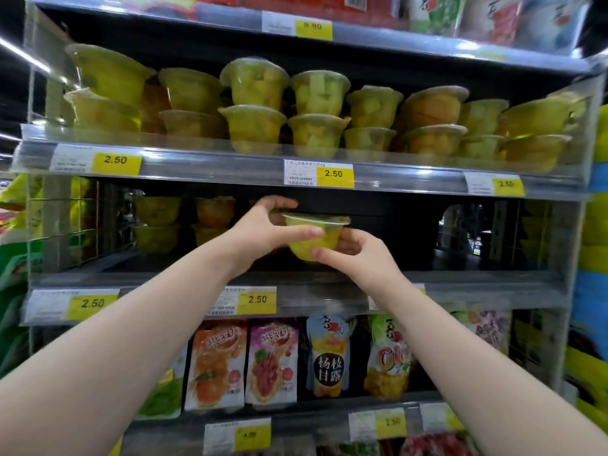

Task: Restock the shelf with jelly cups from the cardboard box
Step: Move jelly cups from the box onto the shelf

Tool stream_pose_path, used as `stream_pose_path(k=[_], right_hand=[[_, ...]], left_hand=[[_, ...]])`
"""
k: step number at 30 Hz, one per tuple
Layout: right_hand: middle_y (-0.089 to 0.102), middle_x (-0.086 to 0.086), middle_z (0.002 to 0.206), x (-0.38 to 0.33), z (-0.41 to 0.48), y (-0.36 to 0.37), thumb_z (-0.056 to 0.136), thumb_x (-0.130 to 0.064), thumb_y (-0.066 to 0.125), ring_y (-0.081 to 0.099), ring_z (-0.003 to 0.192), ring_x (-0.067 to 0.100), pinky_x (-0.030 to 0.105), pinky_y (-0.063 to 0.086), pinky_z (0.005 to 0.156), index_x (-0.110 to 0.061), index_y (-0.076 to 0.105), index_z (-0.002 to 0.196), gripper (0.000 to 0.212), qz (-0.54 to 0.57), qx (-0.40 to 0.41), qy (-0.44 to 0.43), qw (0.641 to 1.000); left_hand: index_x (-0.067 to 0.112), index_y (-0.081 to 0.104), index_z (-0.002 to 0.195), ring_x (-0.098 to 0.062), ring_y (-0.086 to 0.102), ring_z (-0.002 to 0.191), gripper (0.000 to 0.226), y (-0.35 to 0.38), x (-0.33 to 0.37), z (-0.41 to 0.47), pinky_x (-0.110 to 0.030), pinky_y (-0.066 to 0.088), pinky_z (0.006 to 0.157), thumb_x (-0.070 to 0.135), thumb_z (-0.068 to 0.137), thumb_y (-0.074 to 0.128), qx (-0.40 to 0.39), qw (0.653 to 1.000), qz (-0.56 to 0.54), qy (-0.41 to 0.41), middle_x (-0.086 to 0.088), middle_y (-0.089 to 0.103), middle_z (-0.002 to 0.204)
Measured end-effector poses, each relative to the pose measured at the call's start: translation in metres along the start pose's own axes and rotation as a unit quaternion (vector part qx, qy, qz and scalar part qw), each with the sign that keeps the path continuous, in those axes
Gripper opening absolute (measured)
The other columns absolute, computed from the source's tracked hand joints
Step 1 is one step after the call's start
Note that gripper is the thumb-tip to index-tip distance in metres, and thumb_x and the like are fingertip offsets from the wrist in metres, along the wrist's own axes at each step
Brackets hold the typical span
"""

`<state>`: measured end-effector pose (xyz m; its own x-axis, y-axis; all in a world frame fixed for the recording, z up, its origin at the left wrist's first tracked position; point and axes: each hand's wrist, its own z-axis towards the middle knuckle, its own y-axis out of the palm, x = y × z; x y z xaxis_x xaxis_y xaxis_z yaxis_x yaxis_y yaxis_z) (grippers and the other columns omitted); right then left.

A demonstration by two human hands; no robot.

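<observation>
A yellow-green jelly cup (324, 236) with a clear lid hangs in the air in front of the middle shelf (477, 281). My left hand (263, 233) grips its left side, thumb across the front and fingers over the lid's rim. From below on the right, my right hand (358, 255) holds the cup's base between thumb and fingers. Stacked jelly cups (158, 222) stand at the back left of this shelf. The cardboard box is out of view.
The shelf above carries two-high rows of jelly cups (253, 106) behind a clear rail. Below hang drink pouches (273, 360). The middle shelf's right part is dark and bare. Yellow price tags (334, 174) line the shelf edges.
</observation>
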<state>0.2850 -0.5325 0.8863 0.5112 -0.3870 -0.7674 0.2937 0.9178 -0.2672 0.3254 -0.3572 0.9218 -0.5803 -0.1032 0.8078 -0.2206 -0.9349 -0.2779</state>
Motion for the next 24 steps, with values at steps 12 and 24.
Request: stream_pose_path(k=[12,24], right_hand=[[0.062,-0.016,0.087,0.017,0.035,-0.004,0.07,-0.038,0.083,0.061,0.087,0.003,0.018,0.045,0.077,-0.017,0.065,0.112,0.051,-0.052,0.188,-0.002,0.981],[0.071,0.0,0.106,0.036,0.089,0.016,0.071,-0.054,0.073,0.066,0.099,0.022,0.037,0.055,0.086,-0.022,0.069,0.11,0.051,-0.145,0.123,0.102,0.977]], left_hand=[[0.021,0.03,0.15,-0.018,0.031,0.14,0.06,0.007,-0.04,0.023,-0.019,0.023,0.107,0.016,0.095,0.054,-0.086,0.946,0.313,-0.017,-0.002,0.032,0.154],[0.029,0.03,0.149,-0.016,0.036,0.137,0.061,0.003,-0.046,0.028,-0.015,0.028,0.098,0.015,0.095,0.053,-0.095,0.938,0.333,-0.005,0.001,0.033,0.153]])
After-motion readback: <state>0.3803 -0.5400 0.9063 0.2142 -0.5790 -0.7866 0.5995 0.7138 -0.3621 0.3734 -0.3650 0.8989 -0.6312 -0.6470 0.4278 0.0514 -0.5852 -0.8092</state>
